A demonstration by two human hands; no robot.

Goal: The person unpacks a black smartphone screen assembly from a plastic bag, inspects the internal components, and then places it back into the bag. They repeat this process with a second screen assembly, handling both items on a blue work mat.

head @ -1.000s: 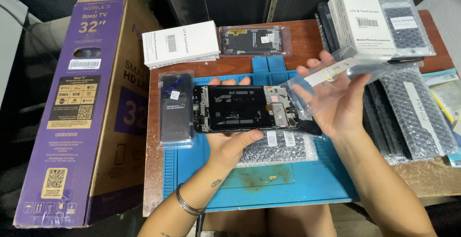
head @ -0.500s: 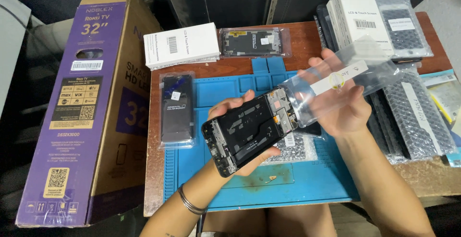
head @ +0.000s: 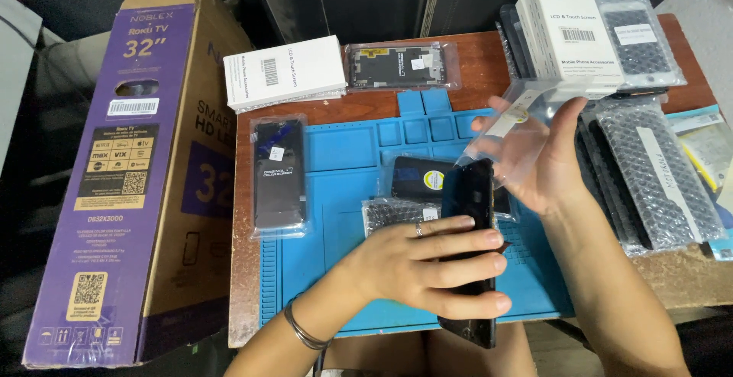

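Head view: we look down on a reddish-brown wooden worktop [head: 366, 110] set against a dark backdrop, with a blue work mat [head: 336, 216] covering most of its middle. At the far left a tall purple and brown cardboard carton [head: 130, 171] stands beside the worktop's edge. On the mat's left part we see a dark phone part in a clear bag [head: 279, 174], lying lengthwise away from us. Behind it a flat white box [head: 284, 71] rests on the wood, and next to that a bagged screen frame [head: 397, 66].

In the middle, our left hand [head: 416, 266] has its fingers [head: 466, 249] wrapped around a black phone screen assembly [head: 472, 194], gripping its lower half. The assembly is held above the mat, nearly upright in the picture, its long axis running from our lap toward the far edge, the top end leaning slightly right. Its dark face is turned edge-on toward the right hand. Under it lie a bubble-wrap pouch [head: 389, 213] and a dark bagged part with a yellow sticker [head: 420, 178].

Our right hand [head: 546, 159] holds a clear plastic sleeve [head: 519, 129], fingers spread loosely around it, just beside the assembly's top end. At the right are stacked white boxes [head: 569, 29] and bubble-wrapped packs [head: 657, 171].
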